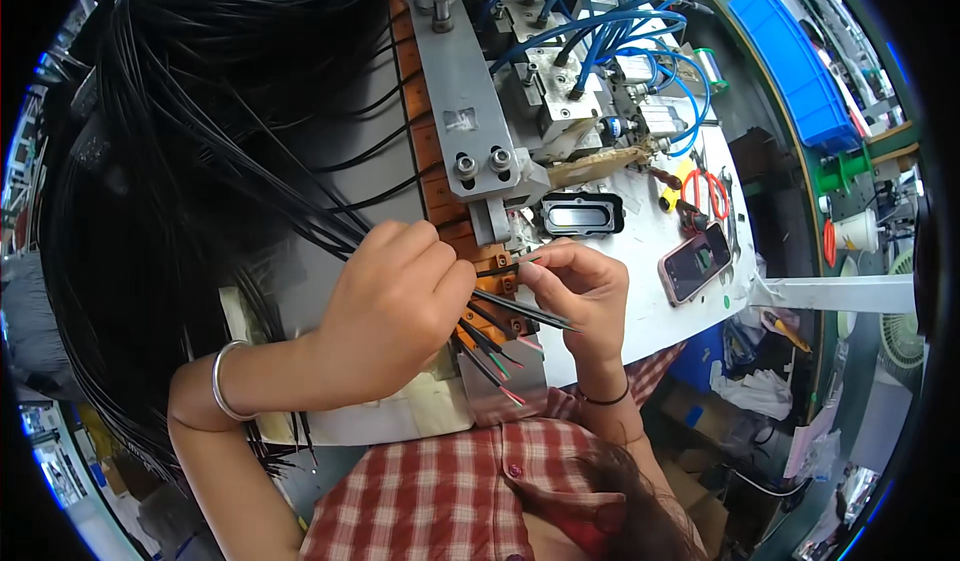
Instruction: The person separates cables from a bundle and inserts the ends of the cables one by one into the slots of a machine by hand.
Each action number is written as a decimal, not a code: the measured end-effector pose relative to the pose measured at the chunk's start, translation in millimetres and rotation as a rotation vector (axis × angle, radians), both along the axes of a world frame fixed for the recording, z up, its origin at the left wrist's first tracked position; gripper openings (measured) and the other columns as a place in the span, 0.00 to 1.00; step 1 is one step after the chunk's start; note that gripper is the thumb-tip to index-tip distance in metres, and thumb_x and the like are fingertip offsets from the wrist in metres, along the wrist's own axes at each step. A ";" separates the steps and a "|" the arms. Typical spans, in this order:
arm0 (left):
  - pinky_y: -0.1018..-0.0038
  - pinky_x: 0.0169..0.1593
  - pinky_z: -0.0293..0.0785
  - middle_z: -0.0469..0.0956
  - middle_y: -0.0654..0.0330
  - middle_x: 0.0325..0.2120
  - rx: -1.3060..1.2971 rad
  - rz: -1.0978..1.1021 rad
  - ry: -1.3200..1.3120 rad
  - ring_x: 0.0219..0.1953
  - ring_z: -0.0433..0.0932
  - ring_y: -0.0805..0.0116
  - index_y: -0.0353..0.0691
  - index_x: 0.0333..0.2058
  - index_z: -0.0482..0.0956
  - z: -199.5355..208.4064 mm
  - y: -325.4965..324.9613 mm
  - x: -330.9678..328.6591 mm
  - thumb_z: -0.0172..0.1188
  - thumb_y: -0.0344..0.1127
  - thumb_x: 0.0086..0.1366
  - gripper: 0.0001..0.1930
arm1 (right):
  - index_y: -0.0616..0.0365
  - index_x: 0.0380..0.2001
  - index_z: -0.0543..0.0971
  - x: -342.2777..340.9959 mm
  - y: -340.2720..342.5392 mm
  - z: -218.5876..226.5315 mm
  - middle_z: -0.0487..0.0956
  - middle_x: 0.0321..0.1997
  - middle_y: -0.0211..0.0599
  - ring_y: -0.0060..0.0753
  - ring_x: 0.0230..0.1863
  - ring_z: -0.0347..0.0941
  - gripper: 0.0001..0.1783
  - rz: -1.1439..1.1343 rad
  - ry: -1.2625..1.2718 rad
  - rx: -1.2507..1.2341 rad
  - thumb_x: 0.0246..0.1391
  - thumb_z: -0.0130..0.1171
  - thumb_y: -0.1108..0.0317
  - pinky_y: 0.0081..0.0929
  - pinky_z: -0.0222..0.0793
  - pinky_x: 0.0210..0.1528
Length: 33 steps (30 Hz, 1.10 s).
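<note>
My left hand (405, 286) is closed round several black cables (330, 231) that trail back to a big bundle at the left. Their stripped ends (495, 351), with red, green and black cores, stick out below my fingers. My right hand (585, 296) pinches the end of one black cable between thumb and forefinger. Both hands are at the near end of an orange-brown fixture strip (425, 141) with cables lying across it. Right above this end is a grey metal bar (465, 91) with two bolts.
Pneumatic blocks with blue hoses (600, 36) stand beyond the bar. On the white table are a black-rimmed rectangular part (580, 216), red-handled scissors (712, 196) and a phone (695, 263). A blue bin (795, 61) stands at the far right. The thick black cable bundle (150, 161) fills the left.
</note>
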State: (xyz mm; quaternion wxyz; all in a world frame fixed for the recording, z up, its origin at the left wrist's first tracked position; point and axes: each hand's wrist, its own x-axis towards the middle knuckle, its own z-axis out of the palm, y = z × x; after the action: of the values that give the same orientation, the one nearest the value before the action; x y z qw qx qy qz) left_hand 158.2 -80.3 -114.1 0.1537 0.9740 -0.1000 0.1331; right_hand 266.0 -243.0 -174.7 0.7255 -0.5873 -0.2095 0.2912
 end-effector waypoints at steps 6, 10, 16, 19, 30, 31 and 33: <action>0.72 0.30 0.59 0.62 0.60 0.18 0.049 0.002 -0.067 0.25 0.63 0.65 0.39 0.19 0.66 -4.8 -0.8 2.8 0.54 0.28 0.41 0.06 | 0.68 0.26 0.76 10.9 -4.3 -2.0 0.76 0.26 0.35 0.16 0.21 0.68 0.03 0.211 0.257 0.125 0.44 0.58 0.82 0.12 0.63 0.23; 0.71 0.31 0.60 0.63 0.60 0.18 0.066 0.005 -0.025 0.26 0.64 0.65 0.39 0.19 0.66 -1.6 -0.7 1.6 0.54 0.28 0.41 0.06 | 0.67 0.25 0.75 5.7 -3.0 -0.3 0.76 0.24 0.35 0.14 0.18 0.66 0.02 0.202 0.159 0.083 0.45 0.58 0.81 0.10 0.58 0.17; 0.68 0.33 0.61 0.66 0.58 0.21 -0.007 -0.072 0.032 0.29 0.66 0.60 0.35 0.25 0.70 -9.5 -4.4 0.4 0.53 0.23 0.36 0.12 | 0.66 0.22 0.74 9.3 -6.4 -4.4 0.75 0.23 0.34 0.13 0.17 0.64 0.03 0.189 0.165 0.026 0.46 0.58 0.80 0.10 0.56 0.16; 0.69 0.34 0.61 0.66 0.58 0.21 -0.014 -0.075 -0.034 0.29 0.66 0.61 0.36 0.24 0.69 -11.9 -2.7 2.6 0.53 0.23 0.36 0.10 | 0.63 0.24 0.74 7.8 -2.8 -7.2 0.72 0.19 0.25 0.08 0.18 0.60 0.04 0.066 0.000 -0.105 0.50 0.58 0.75 0.10 0.53 0.18; 0.69 0.34 0.60 0.65 0.59 0.18 0.029 0.011 0.059 0.28 0.66 0.62 0.37 0.22 0.66 -14.1 -2.3 2.3 0.53 0.23 0.38 0.08 | 0.60 0.25 0.70 22.7 -2.9 -14.7 0.66 0.18 0.22 0.07 0.16 0.53 0.04 0.309 0.241 -0.101 0.53 0.51 0.73 0.09 0.44 0.17; 0.69 0.34 0.60 0.65 0.59 0.18 0.037 0.018 0.053 0.28 0.66 0.62 0.37 0.22 0.66 -13.2 -1.8 2.3 0.53 0.23 0.38 0.08 | 0.60 0.25 0.70 22.5 -2.6 -15.6 0.66 0.18 0.21 0.07 0.16 0.53 0.04 0.292 0.249 -0.079 0.52 0.51 0.73 0.09 0.44 0.17; 0.69 0.34 0.60 0.64 0.59 0.18 0.051 0.031 0.041 0.29 0.66 0.62 0.38 0.22 0.66 -12.0 -1.0 2.2 0.53 0.23 0.39 0.08 | 0.60 0.25 0.70 23.1 -1.3 -12.8 0.66 0.18 0.21 0.07 0.16 0.53 0.04 0.296 0.225 -0.093 0.52 0.52 0.73 0.09 0.44 0.17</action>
State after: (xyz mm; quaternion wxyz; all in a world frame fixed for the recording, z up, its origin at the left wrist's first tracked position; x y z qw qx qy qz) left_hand 160.4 -81.3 -126.2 0.1287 0.9816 -0.0850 0.1128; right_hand 289.1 -244.3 -187.5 0.6656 -0.5468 -0.1975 0.4680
